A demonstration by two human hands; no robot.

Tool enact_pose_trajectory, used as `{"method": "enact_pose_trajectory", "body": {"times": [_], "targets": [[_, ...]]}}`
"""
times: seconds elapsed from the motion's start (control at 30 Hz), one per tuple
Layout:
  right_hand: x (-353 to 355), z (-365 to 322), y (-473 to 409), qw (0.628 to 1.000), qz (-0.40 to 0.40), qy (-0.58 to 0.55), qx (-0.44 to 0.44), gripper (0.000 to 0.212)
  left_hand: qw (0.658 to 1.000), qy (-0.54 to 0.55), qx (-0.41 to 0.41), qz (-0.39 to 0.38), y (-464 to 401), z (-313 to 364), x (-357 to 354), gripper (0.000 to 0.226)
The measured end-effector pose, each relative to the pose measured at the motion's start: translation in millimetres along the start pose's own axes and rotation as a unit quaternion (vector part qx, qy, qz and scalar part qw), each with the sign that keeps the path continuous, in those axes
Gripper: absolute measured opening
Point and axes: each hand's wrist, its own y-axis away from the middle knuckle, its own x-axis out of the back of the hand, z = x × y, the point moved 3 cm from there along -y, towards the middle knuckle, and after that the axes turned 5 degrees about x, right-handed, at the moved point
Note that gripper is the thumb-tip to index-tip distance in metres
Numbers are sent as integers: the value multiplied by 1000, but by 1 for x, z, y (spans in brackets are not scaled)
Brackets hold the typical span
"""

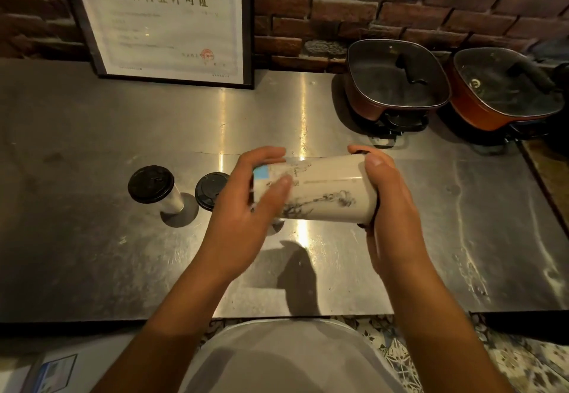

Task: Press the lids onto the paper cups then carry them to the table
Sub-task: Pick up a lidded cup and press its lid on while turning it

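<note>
A white paper cup (323, 189) with dark ink drawings lies sideways in the air above the steel counter (92, 238). My left hand (255, 204) wraps its narrow base end. My right hand (388, 189) covers the wide end, where a black lid edge (365, 225) shows past my palm. Left of my hands stands an upright cup with a black lid (151, 184). A second black-lidded cup (211, 190) sits beside it, partly hidden by my left hand.
A framed certificate (166, 20) leans on the brick wall at the back. Two red electric pots with glass lids (397, 80) (505, 90) stand at the back right. The counter's front edge (277, 317) is close to my body.
</note>
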Motion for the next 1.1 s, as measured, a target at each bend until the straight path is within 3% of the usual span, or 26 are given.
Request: {"method": "enact_pose_trajectory", "body": {"times": [0.1, 0.23, 0.33, 0.43, 0.53, 0.63, 0.7, 0.8, 0.93, 1.03, 1.1], "targets": [[-2, 1, -4, 990, -27, -69, -119, 37, 977, -131, -168, -14, 1, 2, -1, 35], [-10, 3, -1, 990, -23, -59, -128, 37, 960, -169, -214, 60, 1, 0, 5, 36], [-12, 5, 10, 999, 27, -11, 32, 44, 985, -69, -131, 87, 2, -2, 4, 20], [-10, 6, 22, 978, 31, 34, 206, 43, 994, 76, 30, 66, 1, 0, -2, 20], [-6, 10, 23, 960, 19, 81, 268, 45, 987, 90, 132, 9, -6, -2, -2, 25], [-3, 11, 14, 984, 17, 59, 167, 46, 992, 55, 118, -3, -8, -1, 1, 29], [-2, 10, 5, 999, 19, 3, 50, 41, 999, -2, 35, -3, -6, -2, 2, 26], [-5, 7, -4, 988, 19, -120, -94, 33, 989, -84, -111, -51, -3, -4, 0, 47], [-8, 5, -5, 987, 21, -125, -98, 28, 974, -143, -175, 3, -3, -7, 1, 35], [-11, 5, 1, 996, 46, -71, 14, 26, 998, -14, -40, 49, 0, -8, -3, 14], [-14, 4, 6, 989, 41, -29, 137, 33, 990, 102, 86, 52, -2, -14, -6, 12]]}}
